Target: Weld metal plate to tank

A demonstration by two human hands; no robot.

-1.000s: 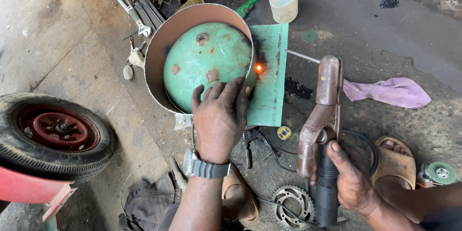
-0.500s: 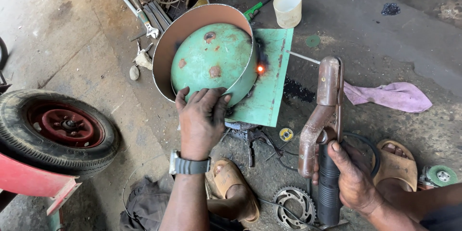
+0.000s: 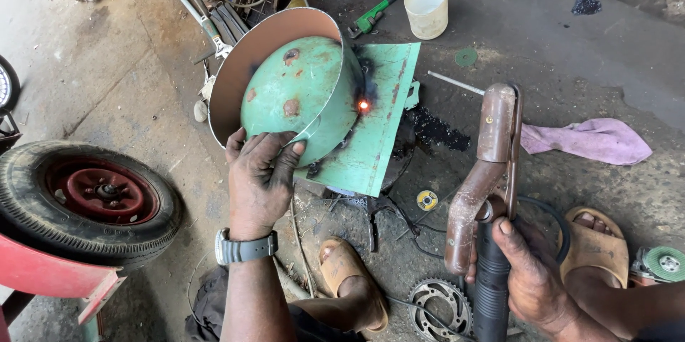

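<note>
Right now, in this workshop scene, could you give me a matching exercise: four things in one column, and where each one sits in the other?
Things:
1. Round green metal drum
2. Rusty brown welding electrode holder
3. White plastic cup
4. Black tyre with red rim

Places:
A. On the floor at the far left
B. Gripped by the right hand
C. Standing on the floor beyond the flat green metal sheet
D. Steadied by the left hand

Pairs: 1-D, 2-B, 3-C, 4-A

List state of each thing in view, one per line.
Drum: on its side, held by left hand.
Plate: flat, glowing weld spot at drum joint.
Electrode holder: raised off the work, in right hand.
Cup: upright.
Wheel: lying flat.
</note>
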